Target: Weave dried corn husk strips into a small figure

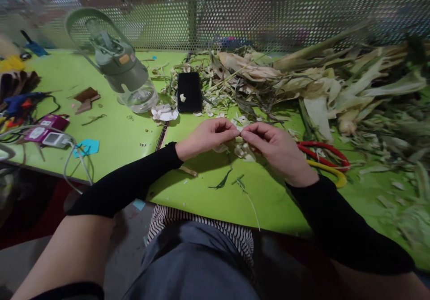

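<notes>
My left hand (217, 135) and my right hand (277, 150) meet above the green table, thumbs and forefingers pinched together tip to tip. Between the fingertips is a small pale piece (239, 129), mostly hidden by the fingers. Just beneath lie several whitish, petal-like scraps (245, 151). Beside my right wrist are scissors with a red handle loop (342, 159) and a yellow one, partly covered by that hand. Thin green shreds (221, 182) are on the table in front of me.
Dried corn husks (322, 89) are heaped at the back right. A black phone (189, 96) lies beyond my hands. On the left stand a water bottle (126, 71), a purple device (47, 130) with a white cable, and tools. A perforated screen (218, 13) closes off the back.
</notes>
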### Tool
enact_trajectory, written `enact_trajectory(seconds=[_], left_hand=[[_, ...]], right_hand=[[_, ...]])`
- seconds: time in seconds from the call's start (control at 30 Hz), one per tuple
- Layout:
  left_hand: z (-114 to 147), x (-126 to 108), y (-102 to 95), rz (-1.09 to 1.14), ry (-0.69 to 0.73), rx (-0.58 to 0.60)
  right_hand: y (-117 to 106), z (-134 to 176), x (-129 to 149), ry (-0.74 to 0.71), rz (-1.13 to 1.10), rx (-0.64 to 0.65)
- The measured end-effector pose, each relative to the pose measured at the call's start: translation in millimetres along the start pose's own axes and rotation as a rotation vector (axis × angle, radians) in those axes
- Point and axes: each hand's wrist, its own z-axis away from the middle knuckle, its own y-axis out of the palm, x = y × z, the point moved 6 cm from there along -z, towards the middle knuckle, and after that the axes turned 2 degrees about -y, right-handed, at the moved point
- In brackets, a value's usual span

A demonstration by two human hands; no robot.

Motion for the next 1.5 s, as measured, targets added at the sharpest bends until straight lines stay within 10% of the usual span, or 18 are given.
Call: enact_trajectory(seconds=[0.23,0.47,1.5], left_hand=[[0.0,1.1,0.3,0.062,-0.024,-0.045],[-3.9,11.6,-2.8,0.178,-0.087,-0.101],[0.6,5.5,8.1,0.088,0.109,-0.060]], right_hand=[[-1.2,-0.4,-12.0,0.072,-0.139,-0.053],[-21.7,2.8,2.7,-0.133,0.234,-0.286],[-9.5,7.5,14.1,-0.260,0.381,-0.200]])
